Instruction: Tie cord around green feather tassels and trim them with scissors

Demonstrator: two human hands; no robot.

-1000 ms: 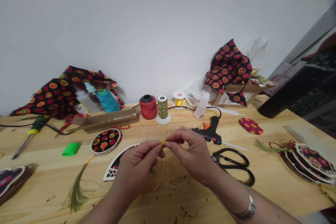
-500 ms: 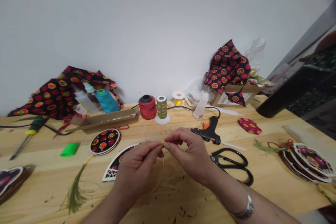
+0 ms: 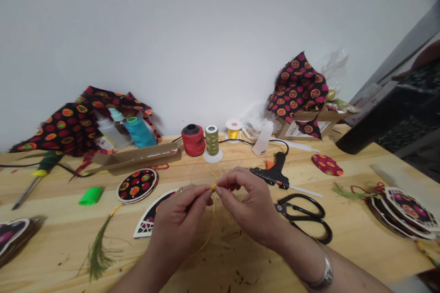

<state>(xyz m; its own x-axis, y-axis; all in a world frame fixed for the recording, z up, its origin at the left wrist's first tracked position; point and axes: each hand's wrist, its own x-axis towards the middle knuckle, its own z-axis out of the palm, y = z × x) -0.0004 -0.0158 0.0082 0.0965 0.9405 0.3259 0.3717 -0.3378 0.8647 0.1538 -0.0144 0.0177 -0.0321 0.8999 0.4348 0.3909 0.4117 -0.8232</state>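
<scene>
A yellow cord (image 3: 213, 226) is pinched between the fingertips of my left hand (image 3: 182, 215) and my right hand (image 3: 244, 206), which meet above the middle of the table. At the fingertips it bunches into a small loop or knot, whose exact form I cannot make out. One length hangs down below my hands, and another runs up toward the spools. Partly under my left hand lies a fan-shaped piece (image 3: 147, 219) with a white cut-out edge and dark patterned fabric. Black-handled scissors (image 3: 305, 213) rest just right of my right hand.
Behind my hands stand a red thread spool (image 3: 193, 141), an olive thread spool (image 3: 212, 141) and a yellow cord spool (image 3: 233, 130). A black glue gun (image 3: 275, 171) lies at right. A round ornament (image 3: 137, 185) with a green tassel (image 3: 99, 247) is at left, near a screwdriver (image 3: 32, 187).
Both hands stay in nearly the same place. The yellow cord at my fingertips has shifted slightly, with a bit more of its loop showing above them.
</scene>
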